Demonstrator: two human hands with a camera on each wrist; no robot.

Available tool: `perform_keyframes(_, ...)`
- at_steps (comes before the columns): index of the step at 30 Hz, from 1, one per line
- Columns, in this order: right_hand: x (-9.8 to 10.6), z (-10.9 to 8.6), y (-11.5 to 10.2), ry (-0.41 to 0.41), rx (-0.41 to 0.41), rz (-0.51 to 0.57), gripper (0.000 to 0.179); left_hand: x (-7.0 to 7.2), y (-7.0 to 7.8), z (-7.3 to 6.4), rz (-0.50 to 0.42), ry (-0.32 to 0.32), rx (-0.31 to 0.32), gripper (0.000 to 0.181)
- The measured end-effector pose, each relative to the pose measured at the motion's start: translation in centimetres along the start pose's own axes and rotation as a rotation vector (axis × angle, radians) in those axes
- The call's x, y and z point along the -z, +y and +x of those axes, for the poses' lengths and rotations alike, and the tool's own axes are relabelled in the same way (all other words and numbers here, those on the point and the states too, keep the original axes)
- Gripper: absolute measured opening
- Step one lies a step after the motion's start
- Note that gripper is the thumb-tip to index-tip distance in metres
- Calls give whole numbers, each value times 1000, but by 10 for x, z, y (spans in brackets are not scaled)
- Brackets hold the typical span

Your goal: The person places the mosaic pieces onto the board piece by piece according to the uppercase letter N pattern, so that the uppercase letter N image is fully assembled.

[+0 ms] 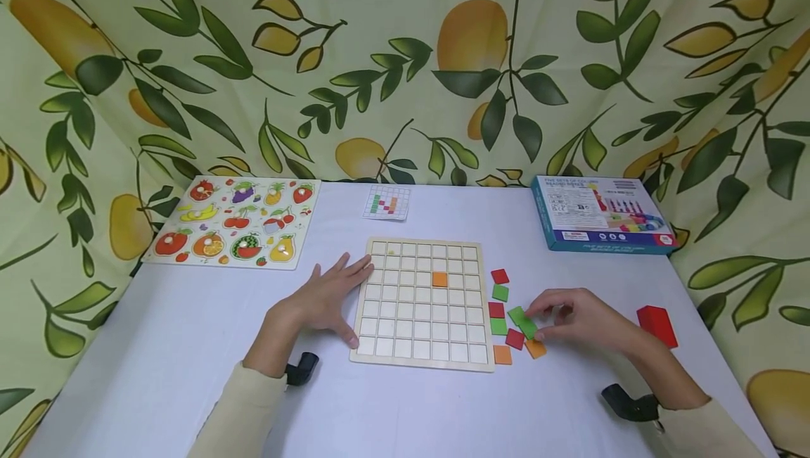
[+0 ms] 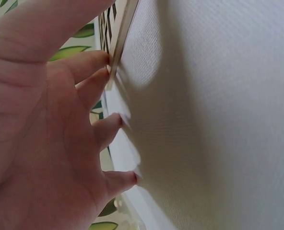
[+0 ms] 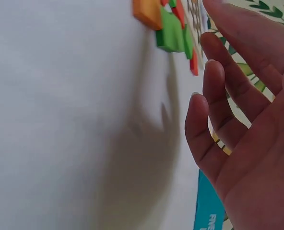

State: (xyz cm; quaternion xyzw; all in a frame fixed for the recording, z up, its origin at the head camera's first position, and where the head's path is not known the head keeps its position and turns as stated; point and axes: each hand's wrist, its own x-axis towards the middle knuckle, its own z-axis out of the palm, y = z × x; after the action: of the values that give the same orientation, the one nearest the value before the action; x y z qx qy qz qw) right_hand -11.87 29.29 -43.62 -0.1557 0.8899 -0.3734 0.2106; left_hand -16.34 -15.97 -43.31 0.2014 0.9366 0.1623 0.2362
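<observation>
- Touching the grid board (image 1: 424, 312) along its left side, head view, is the left hand (image 1: 332, 300), its grip spread wide, thumb and fingertips at the wooden frame!
- Over to the board's right, the right hand (image 1: 579, 317) has forefinger and thumb right at two overlapping green tiles (image 1: 517, 314); whether that grip pinches one, I cannot tell.
- Colour everywhere just off the board's right edge: red tiles (image 1: 515, 338), more green ones, and loose orange tiles (image 1: 535, 350) nearest the front.
- One orange tile (image 1: 439, 280) sits inside the board, upper half, right of centre.
- Beyond the board's far edge lies a patterned card (image 1: 387, 202); farther left a fruit puzzle (image 1: 218, 233), off right a blue box (image 1: 601, 215) and a red block (image 1: 658, 326), all on the desk (image 1: 418, 416).
- Left wrist view: two fingertips meet the board's edge, two more reach the desk's cloth beside it, well fanned out.
- Right wrist view: blurred tiles cluster in front of the board's edge, the visible fingers gently bent, the pinch point out of frame.
</observation>
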Motion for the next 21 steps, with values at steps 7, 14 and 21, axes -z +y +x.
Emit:
perform_keyframes(7, -9, -19, 10, -14, -20, 32, 28, 0, -1, 0, -4, 4, -9, 133)
perform_keyframes(14, -14, -24, 15, -20, -2, 26, 24, -1, -2, -1, 7, 16, -9, 134)
perform_keyframes(21, -19, -24, 13, -8, 22, 21, 24, -1, -2, -1, -2, 7, -12, 133)
